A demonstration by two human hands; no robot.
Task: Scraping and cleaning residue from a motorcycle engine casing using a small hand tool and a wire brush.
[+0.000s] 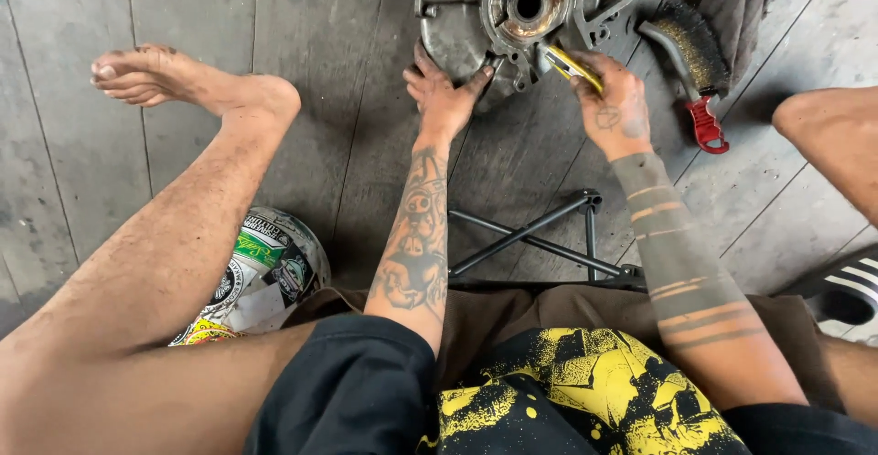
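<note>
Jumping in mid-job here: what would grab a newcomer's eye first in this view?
First, the round grey metal engine cover on the wooden floor at top centre, with the left hand pressed on its lower edge and the right hand working a yellow-handled tool against it. Next, the wire brush with a red handle lying just right of it.

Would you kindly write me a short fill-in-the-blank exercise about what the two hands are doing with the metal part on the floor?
1. The left hand rests on the rim of the round ____ engine part.
2. The right hand holds a tool with a ____ handle against that part.
3. The wire brush lying to the right has a ____ handle.

Missing words: metal; yellow; red
</note>
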